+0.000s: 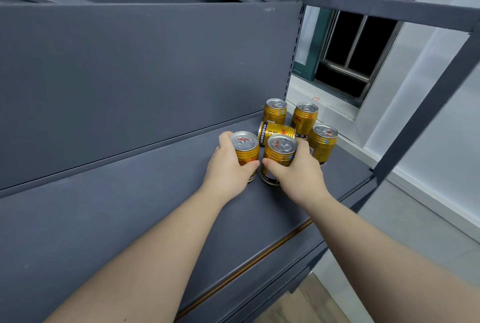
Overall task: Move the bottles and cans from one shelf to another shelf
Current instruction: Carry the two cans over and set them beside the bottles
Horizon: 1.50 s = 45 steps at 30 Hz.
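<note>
Several gold drink cans stand clustered at the right end of a dark grey shelf. My left hand is wrapped around one upright gold can at the left of the cluster. My right hand grips a second upright gold can just beside it. Behind these two, one can lies on its side. Three more stand upright: one at the back, one to its right and one nearest the shelf's end.
The shelf's grey back panel rises behind the cans. A grey frame post and crossbar border the right end. Beyond are a dark barred window, white wall and wooden floor.
</note>
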Tool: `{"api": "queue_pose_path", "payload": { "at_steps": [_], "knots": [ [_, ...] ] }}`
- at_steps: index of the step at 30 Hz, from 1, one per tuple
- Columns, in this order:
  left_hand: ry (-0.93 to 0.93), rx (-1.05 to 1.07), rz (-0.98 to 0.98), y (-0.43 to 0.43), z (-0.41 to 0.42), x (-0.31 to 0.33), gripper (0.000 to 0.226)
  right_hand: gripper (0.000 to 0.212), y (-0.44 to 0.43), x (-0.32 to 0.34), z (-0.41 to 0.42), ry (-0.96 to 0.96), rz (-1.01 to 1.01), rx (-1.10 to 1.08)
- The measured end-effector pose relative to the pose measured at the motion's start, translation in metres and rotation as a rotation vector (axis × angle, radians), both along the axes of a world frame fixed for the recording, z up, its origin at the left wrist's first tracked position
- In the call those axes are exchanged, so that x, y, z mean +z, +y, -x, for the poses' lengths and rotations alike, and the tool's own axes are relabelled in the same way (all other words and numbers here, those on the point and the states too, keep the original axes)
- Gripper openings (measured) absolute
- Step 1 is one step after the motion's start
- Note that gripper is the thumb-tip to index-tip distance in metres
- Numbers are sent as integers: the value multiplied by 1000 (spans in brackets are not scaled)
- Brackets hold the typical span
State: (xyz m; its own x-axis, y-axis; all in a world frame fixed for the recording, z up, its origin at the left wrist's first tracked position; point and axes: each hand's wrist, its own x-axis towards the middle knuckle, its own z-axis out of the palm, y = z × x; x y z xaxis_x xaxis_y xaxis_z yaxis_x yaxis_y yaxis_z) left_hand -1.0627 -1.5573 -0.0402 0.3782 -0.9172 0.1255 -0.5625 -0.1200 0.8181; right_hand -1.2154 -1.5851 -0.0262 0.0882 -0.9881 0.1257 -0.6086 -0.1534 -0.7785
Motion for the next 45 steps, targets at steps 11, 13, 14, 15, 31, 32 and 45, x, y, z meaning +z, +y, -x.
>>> {"api": "queue_pose_path", "payload": {
  "at_steps": [11, 13, 14, 15, 31, 32, 45],
  "knots": [
    [30, 94, 12, 94, -19, 9, 75, 70, 71, 5, -16, -2, -10, 83],
    [25, 129, 13, 116, -18, 9, 74, 72, 86, 6, -18, 1, -14, 125],
    [22, 147, 13, 128, -17, 9, 74, 73, 94, 6, -18, 0, -17, 151],
    [19, 169, 13, 143, -15, 9, 73, 74, 105, 6, -18, -2, -17, 181],
    [6, 532, -35, 357, 5, 11, 79, 66, 261, -5, -38, -16, -2, 595],
    [8, 554, -29, 371, 3, 13, 79, 66, 271, -4, -45, -17, 2, 623],
    [-4, 910, -13, 590, -59, 20, 76, 65, 460, 1, -153, -25, -13, 985]
  ]
}}
